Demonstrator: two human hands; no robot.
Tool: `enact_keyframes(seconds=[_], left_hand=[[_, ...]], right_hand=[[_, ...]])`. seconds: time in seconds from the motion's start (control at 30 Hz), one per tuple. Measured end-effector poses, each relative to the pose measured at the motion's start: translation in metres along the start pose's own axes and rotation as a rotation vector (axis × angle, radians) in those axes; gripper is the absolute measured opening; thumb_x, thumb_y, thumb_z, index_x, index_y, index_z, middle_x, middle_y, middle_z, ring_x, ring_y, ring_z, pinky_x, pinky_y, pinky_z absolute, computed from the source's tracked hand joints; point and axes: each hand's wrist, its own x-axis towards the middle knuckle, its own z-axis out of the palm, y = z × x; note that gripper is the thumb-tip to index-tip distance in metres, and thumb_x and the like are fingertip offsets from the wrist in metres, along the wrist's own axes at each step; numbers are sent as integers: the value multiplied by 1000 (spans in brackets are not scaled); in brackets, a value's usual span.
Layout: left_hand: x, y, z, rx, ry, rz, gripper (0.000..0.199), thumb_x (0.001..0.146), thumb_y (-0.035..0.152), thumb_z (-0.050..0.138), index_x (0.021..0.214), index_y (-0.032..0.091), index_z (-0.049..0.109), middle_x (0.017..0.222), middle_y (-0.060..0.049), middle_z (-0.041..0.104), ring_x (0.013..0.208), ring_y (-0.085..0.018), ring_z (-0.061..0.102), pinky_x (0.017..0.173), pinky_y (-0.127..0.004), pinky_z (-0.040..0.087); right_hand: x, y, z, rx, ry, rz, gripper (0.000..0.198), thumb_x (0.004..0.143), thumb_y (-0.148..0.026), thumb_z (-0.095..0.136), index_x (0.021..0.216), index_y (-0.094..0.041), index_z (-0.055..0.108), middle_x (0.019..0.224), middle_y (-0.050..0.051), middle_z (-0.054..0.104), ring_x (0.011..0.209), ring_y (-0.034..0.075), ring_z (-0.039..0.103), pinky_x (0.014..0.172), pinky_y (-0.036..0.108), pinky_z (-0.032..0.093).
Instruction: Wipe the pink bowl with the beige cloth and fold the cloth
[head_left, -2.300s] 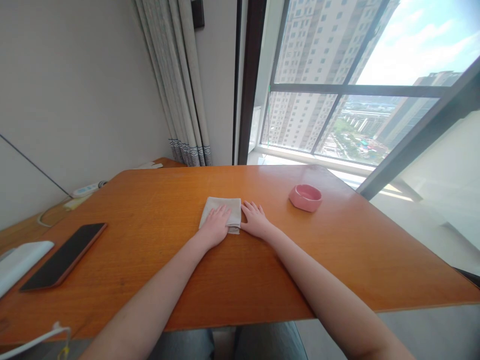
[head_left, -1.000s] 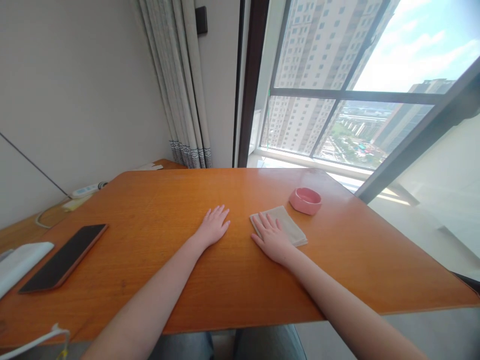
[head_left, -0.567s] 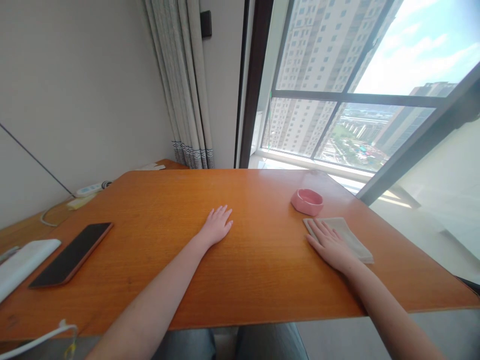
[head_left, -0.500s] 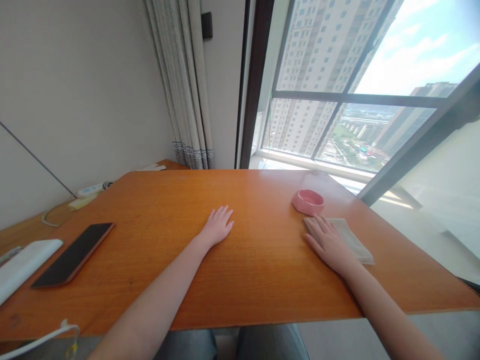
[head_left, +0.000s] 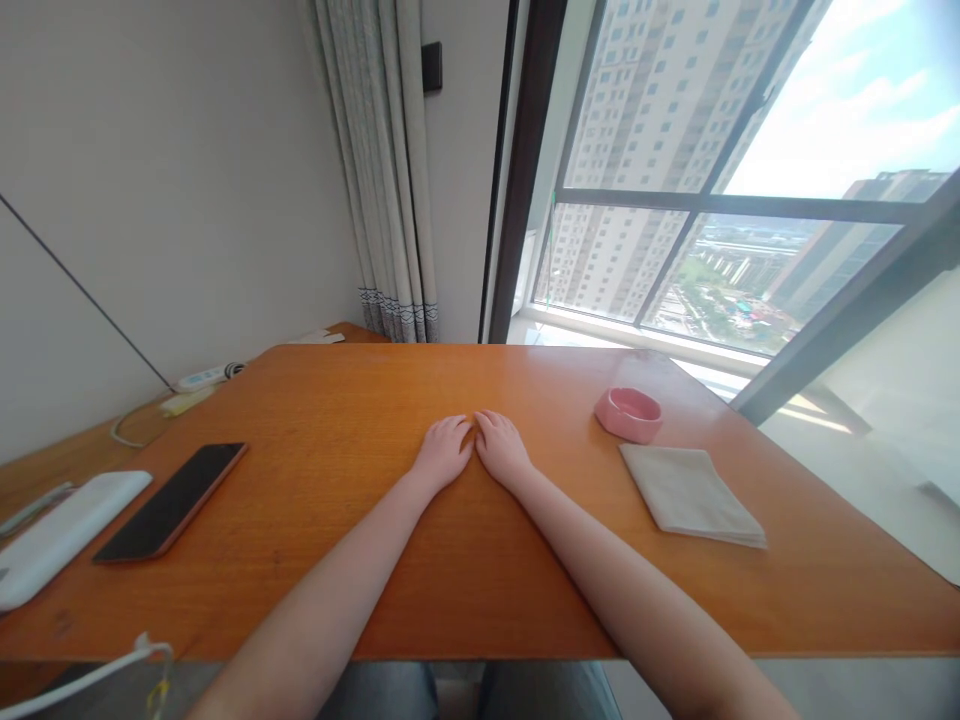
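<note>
My left hand point(head_left: 444, 452) rests palm down on the wooden desk point(head_left: 360, 400), its fingers lying flat and holding nothing. Beside it lies my right hand point(head_left: 502, 447), also palm down on the wood with nothing in it. The fingertips of the two hands come very close together; whether they touch I cannot tell. To the right of my right hand is a folded grey cloth point(head_left: 690, 492), lying flat. Just behind the cloth stands a pink bowl point(head_left: 630, 416) with an angular outer wall.
A dark phone-like slab point(head_left: 172, 505) and a white flat device point(head_left: 67, 540) lie at the left. A white cable point(head_left: 90, 685) crosses the front left corner. Farther back are a power strip point(head_left: 202, 378) and a curtain point(head_left: 394, 180). A large window point(head_left: 697, 200) is on the right.
My right hand has left the grey cloth and moved left to beside my left hand. The fingers of my left hand are less spread. The view has shifted slightly.
</note>
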Motion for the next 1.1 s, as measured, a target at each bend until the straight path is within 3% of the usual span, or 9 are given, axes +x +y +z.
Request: enact_keyframes(seconds=[0.17,0.33,0.47,0.73,0.93,1.03,1.1], left_hand=[[5,6,2,-23,120,30,25,86,22,44,104,18,61,114,-9,59,107,-21,53,95,-35,41],[12,13,1,-47,36,-9,20,85,17,40,93,18,59,92,-7,64,87,-19,59,79,-31,45],[16,9,1,-32,12,-89,18,86,22,41,92,19,58,88,-8,66,82,-21,61,72,-31,45],[12,4,-2,-182,-10,-13,17,84,21,43,88,19,59,89,-6,67,82,-19,61,73,-28,45],[11,5,-3,-208,7,29,17,83,20,42,86,19,59,89,-6,67,80,-19,60,73,-29,45],[10,5,-5,-223,-18,37,18,83,21,42,85,19,60,86,-5,66,79,-18,60,71,-29,45],[9,5,-7,-233,-27,36,19,84,21,42,88,20,61,84,-4,66,78,-18,60,71,-28,45]], right_hand=[[-2,-6,1,-41,16,-15,30,88,-18,40,110,-18,60,122,10,58,115,23,49,101,38,34],[-1,-2,-4,19,-12,-69,29,88,-17,40,109,-18,60,119,8,60,112,20,50,100,34,34],[2,0,-3,26,-33,-75,26,89,-19,39,102,-18,62,118,8,60,111,19,51,100,34,35],[1,-1,-5,8,-19,-74,27,91,-22,38,104,-19,62,120,8,59,112,20,50,101,34,34],[-2,0,-6,37,-87,-102,30,90,-20,38,110,-17,60,126,10,55,119,19,46,104,36,31],[-2,11,-18,49,-145,-155,30,89,-22,40,111,-19,59,129,10,53,123,20,44,106,41,29],[0,29,-36,15,-43,-78,31,87,-23,42,112,-20,59,133,10,48,128,24,39,108,49,24]])
